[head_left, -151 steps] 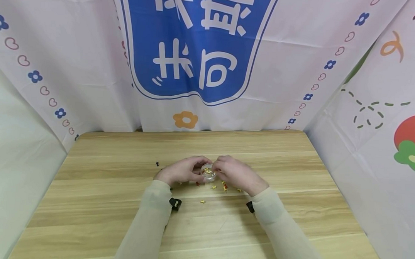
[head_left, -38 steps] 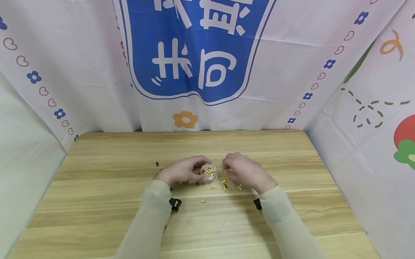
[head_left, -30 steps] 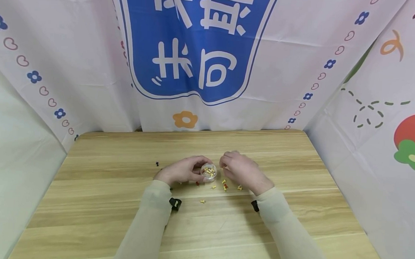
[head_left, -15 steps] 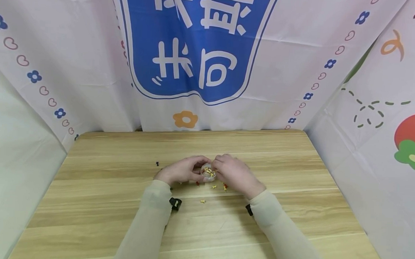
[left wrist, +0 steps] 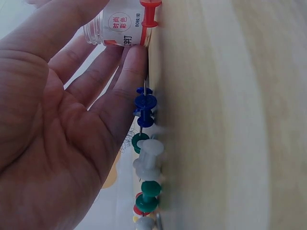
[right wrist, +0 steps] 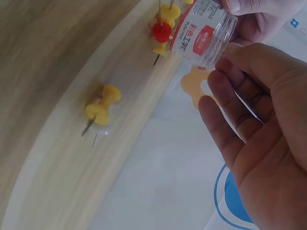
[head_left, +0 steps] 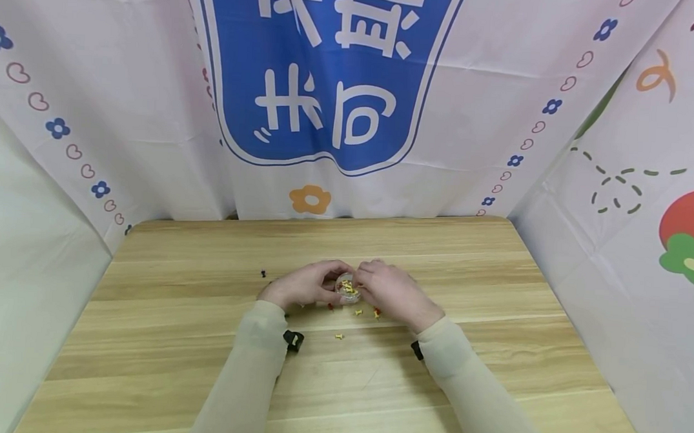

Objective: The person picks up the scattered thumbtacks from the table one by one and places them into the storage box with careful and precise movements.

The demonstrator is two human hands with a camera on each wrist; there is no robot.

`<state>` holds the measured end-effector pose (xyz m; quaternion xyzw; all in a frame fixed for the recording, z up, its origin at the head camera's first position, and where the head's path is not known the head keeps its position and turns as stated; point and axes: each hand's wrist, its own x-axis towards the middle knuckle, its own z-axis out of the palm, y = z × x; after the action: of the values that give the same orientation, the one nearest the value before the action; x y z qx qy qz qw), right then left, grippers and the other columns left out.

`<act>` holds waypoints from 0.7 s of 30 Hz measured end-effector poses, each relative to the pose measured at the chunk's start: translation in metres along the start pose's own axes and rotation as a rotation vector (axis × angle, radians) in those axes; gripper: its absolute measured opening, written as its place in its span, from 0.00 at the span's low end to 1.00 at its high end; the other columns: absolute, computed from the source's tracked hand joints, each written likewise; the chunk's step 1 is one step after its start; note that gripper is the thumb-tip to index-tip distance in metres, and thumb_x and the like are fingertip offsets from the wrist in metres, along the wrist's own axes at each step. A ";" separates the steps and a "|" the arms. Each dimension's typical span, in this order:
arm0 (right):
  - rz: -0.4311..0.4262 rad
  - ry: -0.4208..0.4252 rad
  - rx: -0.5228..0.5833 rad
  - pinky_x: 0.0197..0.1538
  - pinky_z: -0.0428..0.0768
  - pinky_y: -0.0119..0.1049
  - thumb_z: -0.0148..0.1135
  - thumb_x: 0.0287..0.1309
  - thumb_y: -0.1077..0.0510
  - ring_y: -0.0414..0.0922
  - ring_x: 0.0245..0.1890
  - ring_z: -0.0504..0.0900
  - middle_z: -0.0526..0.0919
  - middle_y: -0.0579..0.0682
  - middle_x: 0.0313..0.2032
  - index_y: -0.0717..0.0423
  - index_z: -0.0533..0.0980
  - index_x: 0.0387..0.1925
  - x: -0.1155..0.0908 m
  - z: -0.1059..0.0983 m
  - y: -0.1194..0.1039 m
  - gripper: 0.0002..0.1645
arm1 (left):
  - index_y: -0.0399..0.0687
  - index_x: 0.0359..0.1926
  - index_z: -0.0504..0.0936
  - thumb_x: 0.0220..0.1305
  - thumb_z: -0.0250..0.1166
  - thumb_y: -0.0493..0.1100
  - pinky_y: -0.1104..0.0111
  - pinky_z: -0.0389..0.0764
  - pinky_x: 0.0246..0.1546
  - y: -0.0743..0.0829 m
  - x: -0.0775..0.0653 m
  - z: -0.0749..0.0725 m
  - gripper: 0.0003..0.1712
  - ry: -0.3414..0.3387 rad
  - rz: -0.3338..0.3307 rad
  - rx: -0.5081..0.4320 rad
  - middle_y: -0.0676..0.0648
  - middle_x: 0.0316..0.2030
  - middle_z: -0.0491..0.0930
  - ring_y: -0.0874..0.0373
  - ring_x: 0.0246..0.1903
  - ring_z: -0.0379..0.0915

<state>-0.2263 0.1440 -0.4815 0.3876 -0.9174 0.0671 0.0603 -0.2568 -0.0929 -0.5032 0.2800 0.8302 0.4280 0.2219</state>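
Observation:
My left hand (head_left: 303, 285) curls round a small clear screw-neck jar (right wrist: 204, 31) with a white and red label, thumb on the near side. Yellow and red push pins (head_left: 348, 287) show inside its mouth. My right hand (head_left: 394, 296) is at the jar's right rim. In the right wrist view its thumb and forefinger meet at the mouth while the other fingers stretch out loosely; whether a pin is between those fingertips I cannot tell. Below the left palm, in the left wrist view, lie a blue push pin (left wrist: 145, 108), a white one (left wrist: 150, 155) and a green one (left wrist: 147, 196).
Loose on the wooden table (head_left: 200, 378) are a yellow push pin (head_left: 338, 337) nearer the body, a dark one (head_left: 264, 274) at left, and a red one (right wrist: 161, 32) beside yellow ones by the jar. A printed cloth (head_left: 371, 198) hangs behind the table's back edge.
Since about a second ago my right hand has moved left, from beside the jar to its mouth, covering some pins at right. My left hand and the jar have stayed in place.

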 end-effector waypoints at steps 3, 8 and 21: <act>0.019 0.002 0.025 0.50 0.82 0.35 0.67 0.67 0.56 0.41 0.48 0.81 0.84 0.41 0.46 0.48 0.85 0.47 -0.002 -0.003 0.002 0.09 | 0.57 0.67 0.76 0.63 0.75 0.45 0.56 0.74 0.61 0.000 0.000 0.000 0.32 -0.005 -0.002 -0.017 0.50 0.62 0.78 0.53 0.60 0.74; 0.051 -0.019 0.068 0.50 0.81 0.35 0.69 0.66 0.55 0.41 0.46 0.81 0.84 0.41 0.45 0.48 0.85 0.46 -0.006 -0.010 0.009 0.08 | 0.51 0.68 0.75 0.63 0.75 0.43 0.56 0.74 0.62 0.000 0.001 0.000 0.34 -0.007 -0.007 -0.035 0.47 0.63 0.78 0.52 0.60 0.74; 0.176 -0.181 0.174 0.44 0.80 0.35 0.67 0.65 0.56 0.37 0.39 0.79 0.82 0.39 0.41 0.48 0.84 0.43 -0.016 -0.023 0.028 0.06 | 0.53 0.67 0.75 0.63 0.75 0.43 0.57 0.73 0.63 0.000 0.000 0.001 0.33 -0.009 -0.031 -0.024 0.49 0.63 0.78 0.55 0.61 0.73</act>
<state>-0.2339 0.1782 -0.4632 0.3138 -0.9403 0.1160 -0.0627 -0.2563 -0.0922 -0.5032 0.2661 0.8282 0.4333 0.2356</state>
